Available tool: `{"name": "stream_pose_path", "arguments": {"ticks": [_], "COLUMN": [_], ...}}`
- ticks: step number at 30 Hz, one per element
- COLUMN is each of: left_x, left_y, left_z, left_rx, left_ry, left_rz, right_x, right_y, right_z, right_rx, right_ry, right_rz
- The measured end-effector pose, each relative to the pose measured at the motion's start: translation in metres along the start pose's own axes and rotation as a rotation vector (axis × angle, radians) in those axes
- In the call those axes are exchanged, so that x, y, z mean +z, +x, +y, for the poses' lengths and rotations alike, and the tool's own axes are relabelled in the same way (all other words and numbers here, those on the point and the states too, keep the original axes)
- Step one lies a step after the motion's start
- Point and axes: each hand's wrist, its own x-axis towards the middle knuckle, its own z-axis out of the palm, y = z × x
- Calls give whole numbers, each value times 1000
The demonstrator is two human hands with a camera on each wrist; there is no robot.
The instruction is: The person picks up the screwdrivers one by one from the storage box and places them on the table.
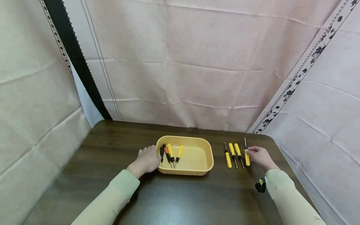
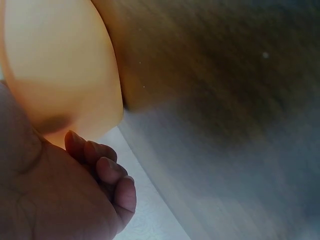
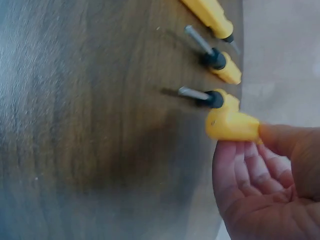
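Note:
My left hand [image 1: 147, 158] holds the left end of a yellow plastic basket [image 1: 197, 172]; its curled fingers lie against the outer wall in the left wrist view. Inside the basket lie several screwdrivers, among them a black-handled one [image 1: 161, 152], an orange-and-black one [image 1: 167, 151] and yellow-handled ones. My right hand [image 1: 260, 156] pinches a yellow-handled screwdriver [image 1: 247, 160] between thumb and fingers, its shaft pointing away from me. Left of it lie three more yellow-handled screwdrivers in a row: one [image 1: 228, 159] with its shaft pointing away, two [image 1: 232, 149] with shafts pointing toward me.
The dark wooden table [image 1: 180, 200] carries everything, its far edge against a hanging pale cloth [image 1: 180, 78]. Similar cloths hang at the left and right sides. A small black device [image 1: 261, 185] sits on my right wrist.

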Motion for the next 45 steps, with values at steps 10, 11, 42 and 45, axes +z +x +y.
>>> {"name": "stream_pose_path", "arguments": {"ticks": [10, 11, 42, 45], "left_x": [2, 1, 3, 2], "left_y": [4, 4, 2, 2], "left_z": [3, 3, -1, -1], "left_rx": [-5, -5, -15, -15], "left_ry": [-12, -11, -4, -14], "left_rz": [-7, -7, -3, 7], "right_x": [0, 0, 11, 10], "right_y": [7, 7, 1, 1], "right_z": [22, 22, 18, 17], "right_rx": [17, 7, 102, 113], "right_ry": [-105, -117, -215, -199], "right_rz": [22, 25, 76, 78]}}
